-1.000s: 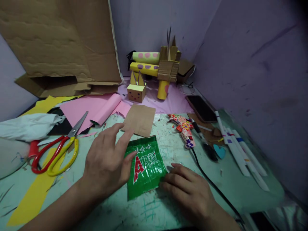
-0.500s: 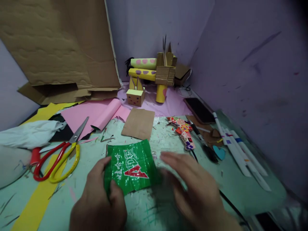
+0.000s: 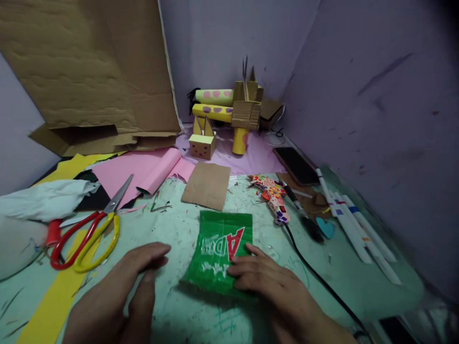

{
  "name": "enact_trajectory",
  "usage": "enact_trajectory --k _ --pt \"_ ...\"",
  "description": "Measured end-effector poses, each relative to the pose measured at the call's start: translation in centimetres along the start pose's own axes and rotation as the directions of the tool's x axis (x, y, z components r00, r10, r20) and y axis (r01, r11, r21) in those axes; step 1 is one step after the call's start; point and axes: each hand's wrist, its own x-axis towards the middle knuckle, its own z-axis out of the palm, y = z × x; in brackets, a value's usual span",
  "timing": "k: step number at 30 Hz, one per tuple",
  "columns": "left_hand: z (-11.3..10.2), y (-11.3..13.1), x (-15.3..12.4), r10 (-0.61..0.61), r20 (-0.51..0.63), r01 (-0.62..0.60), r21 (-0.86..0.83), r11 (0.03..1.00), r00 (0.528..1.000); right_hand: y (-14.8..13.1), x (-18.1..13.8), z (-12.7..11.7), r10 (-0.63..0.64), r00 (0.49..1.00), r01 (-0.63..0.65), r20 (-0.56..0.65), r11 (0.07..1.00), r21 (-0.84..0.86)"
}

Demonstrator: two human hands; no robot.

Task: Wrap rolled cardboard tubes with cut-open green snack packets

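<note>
A flat, glossy green piece of printed packaging (image 3: 218, 239), with white lettering and a red "A", is in front of me, its near edge slightly raised over a shadow. My right hand (image 3: 268, 282) grips its right side, fingers over the top face and thumb hidden underneath. Left of the piece, apart from it, my left hand (image 3: 125, 282) holds nothing, with a gap between thumb and fingers. Beyond the green piece lies a plain brown cardboard square (image 3: 207, 186).
Red-and-yellow-handled scissors (image 3: 96, 224) lie at left beside pink paper (image 3: 125, 169). To the right are a flower-patterned glue gun (image 3: 272, 193) with a black cord, a brush (image 3: 304, 217), white markers (image 3: 353, 224) and a phone (image 3: 297, 165). Cardboard animals (image 3: 202, 143) stand behind.
The green piece has been turned so its lettering runs the other way, and moved right. My left hand has let go and drawn back left; my right hand has taken hold.
</note>
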Motion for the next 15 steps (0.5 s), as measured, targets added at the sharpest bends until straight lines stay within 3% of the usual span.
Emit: enact_trajectory --k 2,4,7,11,13,15 --pt "0.9 -0.8 0.9 0.173 0.02 -0.172 -0.057 0.983 0.985 -0.2 -0.5 -0.8 0.087 0.996 -0.086 -0.002 0.991 0.105" --pt "2.2 -0.6 1.7 0.271 0.023 -0.263 -0.18 0.948 0.962 -0.4 -1.1 -1.3 0.103 0.994 -0.109 0.042 0.981 0.159" --pt "3.7 0.3 2.7 0.233 0.057 -0.205 -0.307 0.929 0.971 -0.2 -1.8 -2.2 0.078 0.993 -0.091 0.088 0.983 0.161" --pt "4.0 0.9 4.5 0.109 0.131 -0.064 -0.307 0.949 0.985 0.4 -0.2 -3.5 0.227 0.965 -0.229 -0.13 0.973 -0.006" --pt "3.9 0.9 5.7 0.169 0.194 -0.111 -0.277 0.955 0.966 0.8 1.8 -3.8 0.234 0.944 -0.267 -0.231 0.955 -0.126" --pt "4.0 1.0 6.9 0.261 0.297 -0.188 -0.251 0.949 0.918 1.1 3.9 -3.8 0.212 0.969 -0.237 -0.13 0.944 -0.228"
